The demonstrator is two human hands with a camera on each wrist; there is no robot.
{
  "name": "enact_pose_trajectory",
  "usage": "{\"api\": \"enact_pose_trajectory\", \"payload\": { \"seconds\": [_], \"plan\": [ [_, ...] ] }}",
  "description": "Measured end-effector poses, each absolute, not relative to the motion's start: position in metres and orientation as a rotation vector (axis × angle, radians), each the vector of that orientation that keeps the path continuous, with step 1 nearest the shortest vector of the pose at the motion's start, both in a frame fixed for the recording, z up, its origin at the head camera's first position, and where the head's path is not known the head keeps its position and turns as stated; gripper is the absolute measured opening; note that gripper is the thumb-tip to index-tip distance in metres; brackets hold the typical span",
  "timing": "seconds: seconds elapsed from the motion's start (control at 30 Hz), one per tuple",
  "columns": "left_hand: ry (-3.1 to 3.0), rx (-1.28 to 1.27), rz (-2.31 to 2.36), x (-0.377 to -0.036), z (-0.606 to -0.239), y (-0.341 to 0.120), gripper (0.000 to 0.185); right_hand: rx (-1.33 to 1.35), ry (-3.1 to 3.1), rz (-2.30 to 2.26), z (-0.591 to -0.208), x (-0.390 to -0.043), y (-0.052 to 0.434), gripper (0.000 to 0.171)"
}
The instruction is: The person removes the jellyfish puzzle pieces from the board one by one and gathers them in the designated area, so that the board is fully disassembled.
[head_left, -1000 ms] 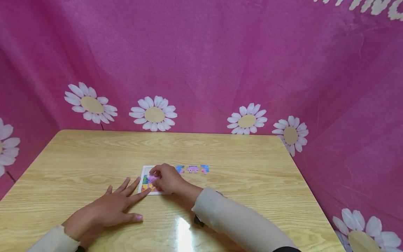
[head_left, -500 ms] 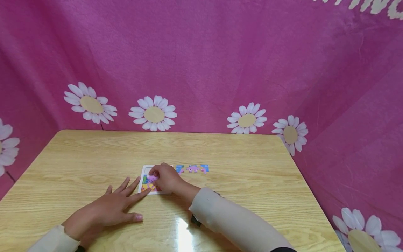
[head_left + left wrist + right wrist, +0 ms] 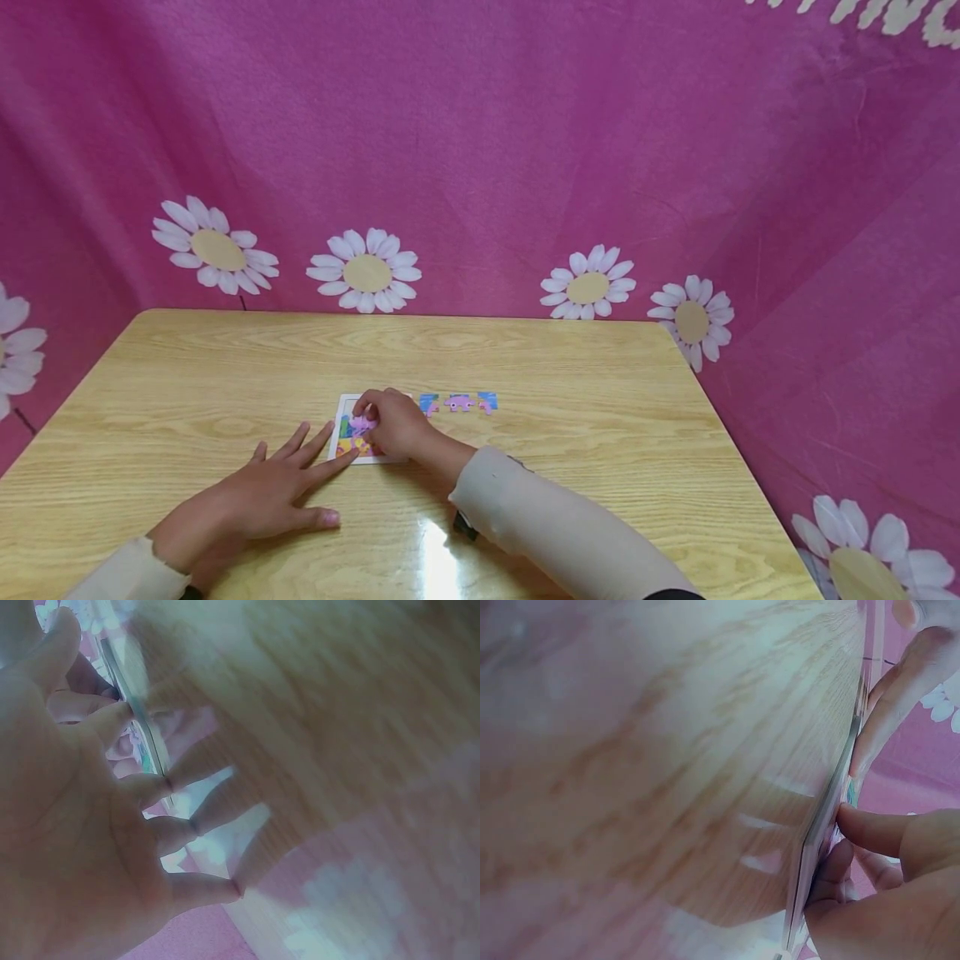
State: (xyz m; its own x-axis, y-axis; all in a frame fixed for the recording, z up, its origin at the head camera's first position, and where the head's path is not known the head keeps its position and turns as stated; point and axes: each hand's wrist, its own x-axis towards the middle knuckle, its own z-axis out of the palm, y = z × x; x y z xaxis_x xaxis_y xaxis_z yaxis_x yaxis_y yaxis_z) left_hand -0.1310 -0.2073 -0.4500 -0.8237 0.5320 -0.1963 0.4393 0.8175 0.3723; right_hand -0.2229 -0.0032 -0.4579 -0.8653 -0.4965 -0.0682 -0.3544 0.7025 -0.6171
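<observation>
A small jigsaw puzzle board (image 3: 340,408) with a white border lies on the table in the head view, colourful pieces filling its lower part. My right hand (image 3: 402,427) reaches over it and pinches a pink puzzle piece (image 3: 363,423) between thumb and index finger, down at the board's picture. The hand covers the board's right side. Spread flat, my left hand (image 3: 270,493) rests on the table with its fingertips at the board's left and lower edges. In the right wrist view, the right thumb and curled fingers (image 3: 831,874) sit close over the board's edge (image 3: 801,874).
Three loose puzzle pieces lie in a row right of the board: a blue and pink one (image 3: 428,403), a pink one with eyes (image 3: 460,402) and another blue and pink one (image 3: 487,402). Behind the wooden table (image 3: 570,367) hangs a pink flowered cloth (image 3: 480,183).
The right hand and forearm have shifted very slightly left, with the pink piece staying at the same part of the board. The left hand and the loose pieces have not moved.
</observation>
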Motion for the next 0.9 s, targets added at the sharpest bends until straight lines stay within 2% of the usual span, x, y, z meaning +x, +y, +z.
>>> {"api": "enact_pose_trajectory", "payload": {
  "seconds": [0.3, 0.5, 0.73, 0.9],
  "plan": [
    [2.710, 0.741, 0.450, -0.1310, -0.4504, -0.2070, 0.083, -0.660, 2.615, -1.072, -0.4594, -0.2226, -0.0028, 0.031],
    [2.703, 0.741, 0.452, -0.1314, -0.4500, -0.2070, 0.083, -0.581, 2.582, -1.158, -0.4581, -0.2204, -0.0042, 0.024],
    [2.701, 0.739, 0.451, -0.1316, -0.4502, -0.2074, 0.084, -0.550, 2.650, -1.116, -0.4598, -0.2192, -0.0079, 0.008],
    [2.695, 0.739, 0.456, -0.1316, -0.4504, -0.2080, 0.083, -0.519, 2.652, -1.111, -0.4586, -0.2178, -0.0090, 0.007]
  ]
}}
